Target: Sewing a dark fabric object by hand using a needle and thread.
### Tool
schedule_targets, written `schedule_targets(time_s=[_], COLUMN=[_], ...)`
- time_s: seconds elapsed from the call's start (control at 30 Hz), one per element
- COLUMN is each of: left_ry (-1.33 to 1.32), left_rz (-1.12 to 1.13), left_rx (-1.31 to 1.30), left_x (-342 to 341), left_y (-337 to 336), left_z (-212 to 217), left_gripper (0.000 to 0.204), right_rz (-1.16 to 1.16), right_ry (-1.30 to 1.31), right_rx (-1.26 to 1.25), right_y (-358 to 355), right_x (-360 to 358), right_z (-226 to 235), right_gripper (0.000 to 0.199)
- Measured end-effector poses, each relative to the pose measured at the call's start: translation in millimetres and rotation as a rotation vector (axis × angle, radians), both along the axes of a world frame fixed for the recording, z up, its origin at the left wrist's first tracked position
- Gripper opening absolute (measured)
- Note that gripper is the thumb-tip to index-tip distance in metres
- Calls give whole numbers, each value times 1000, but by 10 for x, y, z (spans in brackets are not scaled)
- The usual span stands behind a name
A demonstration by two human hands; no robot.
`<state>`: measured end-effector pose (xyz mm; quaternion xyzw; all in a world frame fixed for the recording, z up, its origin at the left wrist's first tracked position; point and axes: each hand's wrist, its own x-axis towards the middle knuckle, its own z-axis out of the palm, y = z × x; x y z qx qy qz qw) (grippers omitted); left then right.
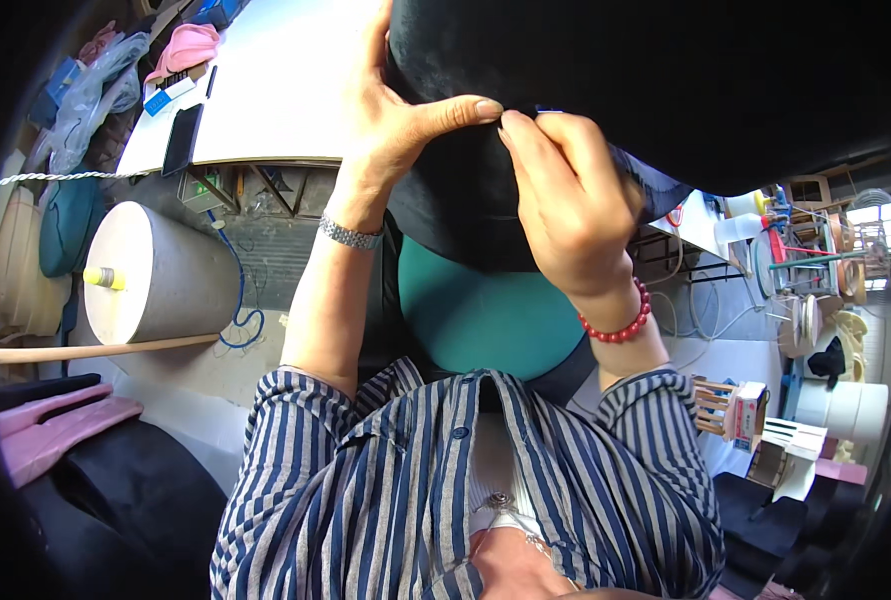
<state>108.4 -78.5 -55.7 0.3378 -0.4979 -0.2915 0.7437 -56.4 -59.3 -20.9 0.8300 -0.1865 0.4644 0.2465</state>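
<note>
- Look across a cluttered workshop floor (281,240) behind everything.
- Find the black fabric-covered piece (686,80) across the upper right, reaching past centre.
- Note the white table (276,80) at upper left; below centre, a rounded teal pad (486,310).
- See the right hand (576,205), right of centre: fingertips pinched together on the black fabric-covered piece; cannot tell which fold.
- See the left hand (391,125), upper centre-left: thumb and fingers spread apart against its left side.
- Probably best: brace the left thumb beside the pinch, tension evenly, avoid puckering.

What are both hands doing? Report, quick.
Left hand: open, thumb against the black cloth.
Right hand: closed in a pinch at the black cloth; what's between the fingertips can't be told.
</note>
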Motion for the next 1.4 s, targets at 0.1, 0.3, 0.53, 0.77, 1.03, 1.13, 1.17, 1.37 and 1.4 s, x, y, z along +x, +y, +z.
schedule_targets(time_s=[0.1, 0.3, 0.53, 0.77, 1.03, 1.13, 1.17, 1.37, 1.4], left_ry=[83, 38, 93, -224, -473, -508, -543, -514, -496], left_rz=[-102, -103, -71, 289, 629, 551, 476, 462, 480], left_rx=[-28, 7, -19, -196, -751, -722, -659, -554, -535], left_x=[-36, 6, -33, -114, -383, -324, -293, -374, -355], left_y=[-4, 3, -84, 2, 49, 58, 119, 193, 171], left_z=[4, 1, -105, -142, -18, 7, 4, 1, -39], left_gripper=[95, 92, 97, 103, 27, 25, 24, 20, 21], right_rz=[-157, -354, 24, 450, 286, 268, 106, 564, 562], right_ry=[84, 340, 344, -116, -39, -121, -142, -253, -367], right_rx=[91, -115, -103, 62, 206, 318, 261, 836, 917], right_y=[96, 124, -2, 430, 854, 975, 1055, 1140, 1218], right_x=[29, 105, 151, 714, 356, 241, 208, -87, -132], right_z=[85, 239, 288, 61, 246, 273, 209, 174, 95], right_gripper=[17, 8, 12, 13, 24, 21, 20, 19, 21])
